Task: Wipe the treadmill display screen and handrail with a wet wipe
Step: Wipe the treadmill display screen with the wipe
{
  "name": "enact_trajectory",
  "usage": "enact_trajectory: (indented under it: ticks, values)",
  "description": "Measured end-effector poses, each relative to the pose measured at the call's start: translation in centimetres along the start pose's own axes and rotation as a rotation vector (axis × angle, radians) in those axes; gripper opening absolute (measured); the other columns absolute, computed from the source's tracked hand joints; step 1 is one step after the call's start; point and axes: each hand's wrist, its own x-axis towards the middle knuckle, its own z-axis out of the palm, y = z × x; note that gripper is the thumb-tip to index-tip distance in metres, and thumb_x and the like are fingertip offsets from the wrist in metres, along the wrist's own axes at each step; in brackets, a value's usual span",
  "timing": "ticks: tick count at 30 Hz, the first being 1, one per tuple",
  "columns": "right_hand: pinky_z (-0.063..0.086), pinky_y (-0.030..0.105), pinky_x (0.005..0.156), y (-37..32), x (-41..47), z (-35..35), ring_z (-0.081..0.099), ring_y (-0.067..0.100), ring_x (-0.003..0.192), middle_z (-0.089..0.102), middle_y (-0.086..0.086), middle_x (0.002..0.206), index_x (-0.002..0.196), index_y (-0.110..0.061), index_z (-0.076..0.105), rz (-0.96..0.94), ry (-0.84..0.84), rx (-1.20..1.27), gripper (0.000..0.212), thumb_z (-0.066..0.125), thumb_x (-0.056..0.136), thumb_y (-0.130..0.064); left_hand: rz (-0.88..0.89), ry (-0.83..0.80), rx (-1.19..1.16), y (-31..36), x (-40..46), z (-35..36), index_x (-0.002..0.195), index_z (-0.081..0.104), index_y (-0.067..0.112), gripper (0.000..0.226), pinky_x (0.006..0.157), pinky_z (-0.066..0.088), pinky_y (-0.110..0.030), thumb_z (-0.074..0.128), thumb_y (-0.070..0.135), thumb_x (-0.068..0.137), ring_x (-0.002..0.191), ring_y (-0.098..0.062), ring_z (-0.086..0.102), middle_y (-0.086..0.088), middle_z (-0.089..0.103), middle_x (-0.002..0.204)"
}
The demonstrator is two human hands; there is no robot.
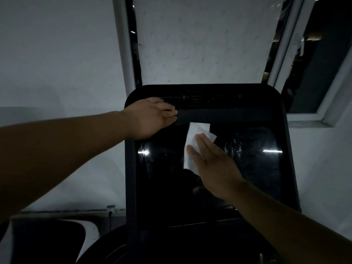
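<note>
The treadmill's glossy black display screen (253, 168) fills the middle of the view, set in a dark console frame (130, 178). A white wet wipe (192, 141) lies flat against the upper middle of the screen. My right hand (215, 164) presses on the wipe with flat, spread fingers, covering its lower right part. My left hand (152, 119) rests palm down on the console's upper left corner, fingers together on the dark ledge above the screen. Wet streaks show on the screen's right side. I cannot pick out a handrail in the dim light.
A white wall stands behind the console, with a frosted window pane (205, 39) above it and an open window frame (323, 73) at the right. A wall socket with a cable (110, 208) sits low on the left, above a dark and white curved object (57, 242).
</note>
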Motion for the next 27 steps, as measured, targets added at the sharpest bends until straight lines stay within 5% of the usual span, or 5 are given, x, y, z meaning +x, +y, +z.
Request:
enact_trajectory:
  ticks: [6, 8, 13, 20, 27]
  values:
    - [0.038, 0.056, 0.111, -5.8, 4.2, 0.7, 0.031, 0.052, 0.144, 0.038, 0.040, 0.149, 0.139, 0.000, 0.050, 0.064, 0.130, 0.097, 0.058, 0.040, 0.085, -0.017, 0.103, -0.071, 0.177, -1.4, 0.1, -0.4, 0.163, 0.008, 0.024, 0.058, 0.126, 0.005, -0.042, 0.030, 0.023, 0.110, 0.158, -0.020, 0.001, 0.002, 0.004, 0.173]
    - [0.031, 0.053, 0.116, -6.5, 4.7, 0.8, 0.025, 0.050, 0.147, 0.032, 0.038, 0.153, 0.143, -0.001, 0.045, 0.032, 0.115, 0.094, 0.060, 0.044, 0.085, -0.017, 0.118, -0.082, 0.209, -1.5, 0.0, -0.2, 0.163, 0.007, 0.023, 0.058, 0.127, 0.005, -0.042, 0.030, 0.023, 0.110, 0.158, -0.021, -0.001, 0.002, 0.002, 0.172]
    - [0.042, 0.052, 0.109, 0.0, 0.6, 1.1, 0.030, 0.045, 0.147, 0.037, 0.031, 0.154, 0.140, -0.004, 0.051, 0.002, 0.126, -0.020, 0.062, 0.031, 0.081, -0.009, 0.131, -0.092, 0.254, -1.8, -0.2, 0.4, 0.162, -0.011, 0.023, 0.062, 0.127, -0.001, -0.042, 0.024, 0.021, 0.110, 0.158, -0.019, -0.009, 0.002, -0.008, 0.172]
    - [0.043, 0.054, 0.107, 0.8, -0.1, 1.1, 0.024, 0.046, 0.149, 0.032, 0.032, 0.156, 0.144, -0.002, 0.046, 0.023, 0.064, -0.030, 0.072, 0.067, 0.075, 0.000, 0.137, -0.059, 0.292, -1.8, -0.5, 1.8, 0.158, -0.024, 0.019, 0.069, 0.127, -0.008, -0.047, 0.024, 0.021, 0.109, 0.156, -0.022, -0.016, -0.002, -0.019, 0.170]
    - [0.034, 0.052, 0.115, -4.1, 2.1, 1.3, 0.027, 0.046, 0.148, 0.035, 0.033, 0.154, 0.141, -0.003, 0.048, -0.111, 0.117, 0.060, 0.057, 0.033, 0.086, -0.008, 0.182, 0.010, 0.318, -2.4, -0.6, 2.4, 0.155, -0.028, 0.017, 0.066, 0.126, -0.009, -0.048, 0.018, 0.023, 0.108, 0.156, -0.024, -0.015, -0.005, -0.018, 0.169]
